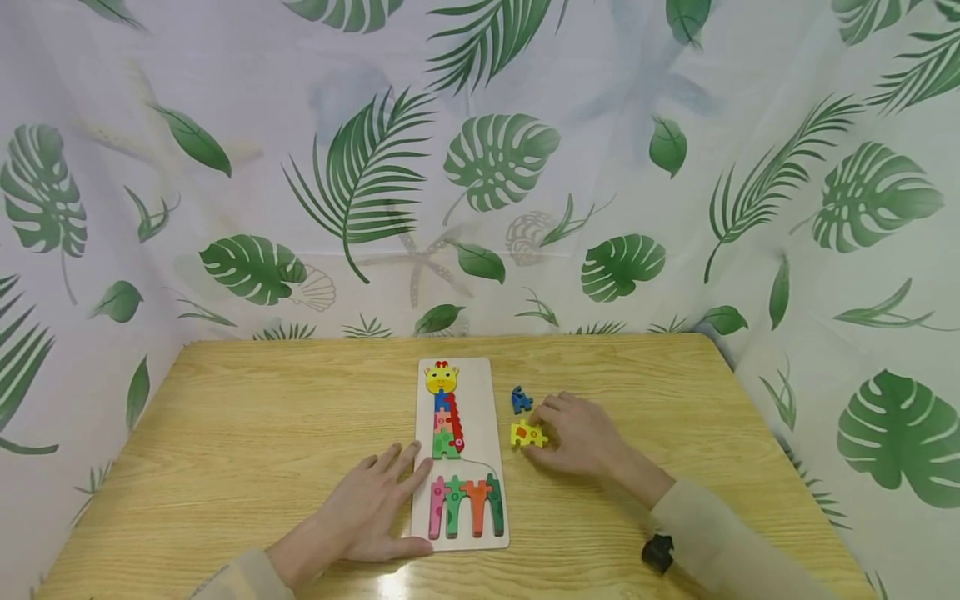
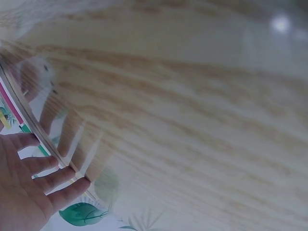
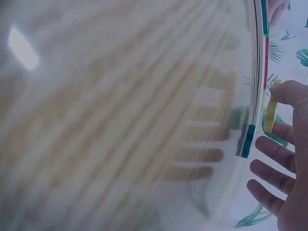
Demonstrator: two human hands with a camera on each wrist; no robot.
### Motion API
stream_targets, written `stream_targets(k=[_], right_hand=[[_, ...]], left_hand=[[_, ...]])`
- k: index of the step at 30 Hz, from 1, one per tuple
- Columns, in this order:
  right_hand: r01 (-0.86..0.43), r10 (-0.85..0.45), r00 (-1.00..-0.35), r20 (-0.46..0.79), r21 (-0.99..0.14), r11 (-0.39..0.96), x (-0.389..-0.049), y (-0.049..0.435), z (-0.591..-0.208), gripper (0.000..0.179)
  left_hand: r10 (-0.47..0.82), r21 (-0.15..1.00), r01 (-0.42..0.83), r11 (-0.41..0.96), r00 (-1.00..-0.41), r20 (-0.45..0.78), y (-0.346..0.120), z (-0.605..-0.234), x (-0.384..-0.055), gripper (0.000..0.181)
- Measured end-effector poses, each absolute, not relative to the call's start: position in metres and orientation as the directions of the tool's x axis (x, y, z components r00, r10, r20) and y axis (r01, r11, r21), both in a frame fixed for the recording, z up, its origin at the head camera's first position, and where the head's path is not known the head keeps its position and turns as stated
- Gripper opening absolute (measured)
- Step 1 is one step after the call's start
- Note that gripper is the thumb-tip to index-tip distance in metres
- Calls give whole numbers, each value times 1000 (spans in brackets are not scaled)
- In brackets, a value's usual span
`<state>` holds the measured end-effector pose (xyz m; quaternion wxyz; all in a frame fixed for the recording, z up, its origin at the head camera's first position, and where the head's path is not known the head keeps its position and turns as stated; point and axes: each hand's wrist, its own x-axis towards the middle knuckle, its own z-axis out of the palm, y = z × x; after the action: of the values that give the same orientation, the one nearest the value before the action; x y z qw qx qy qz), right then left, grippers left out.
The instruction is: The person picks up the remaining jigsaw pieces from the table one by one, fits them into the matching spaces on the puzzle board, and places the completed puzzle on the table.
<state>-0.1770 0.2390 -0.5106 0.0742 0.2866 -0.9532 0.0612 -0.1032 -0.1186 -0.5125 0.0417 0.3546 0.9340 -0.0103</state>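
A giraffe puzzle board (image 1: 476, 400) lies upright on the table, holding a yellow head piece (image 1: 442, 379), several neck pieces, a red mane piece (image 1: 456, 427) and several leg pieces (image 1: 477, 507). Between neck and legs, the bare body area shows a printed outline. My left hand (image 1: 367, 504) is spread flat along the board's left edge, fingertips and thumb at its border. To the right of the board, my right hand (image 1: 581, 437) pinches a yellow puzzle piece (image 3: 271, 113) with an orange patch between thumb and index finger; its other fingers are extended.
A loose blue puzzle piece (image 1: 521, 400) lies just beyond the right hand's fingertips, right of the board. The wooden table (image 1: 285, 400) ends at a leaf-print curtain (image 1: 465, 275) at the back and both sides. A black device (image 1: 658, 552) sits at the right sleeve.
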Motion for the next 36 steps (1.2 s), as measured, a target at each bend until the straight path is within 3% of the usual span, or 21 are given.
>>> stream_targets(k=[12, 36], right_hand=[[-545, -528, -836, 150, -112, 831, -169, 226, -507, 36], [-608, -597, -794, 116, -161, 778, -158, 204, -504, 37]], left_hand=[[663, 14, 664, 747, -744, -76, -118, -514, -103, 109], [645, 24, 646, 763, -759, -87, -112, -515, -95, 111]])
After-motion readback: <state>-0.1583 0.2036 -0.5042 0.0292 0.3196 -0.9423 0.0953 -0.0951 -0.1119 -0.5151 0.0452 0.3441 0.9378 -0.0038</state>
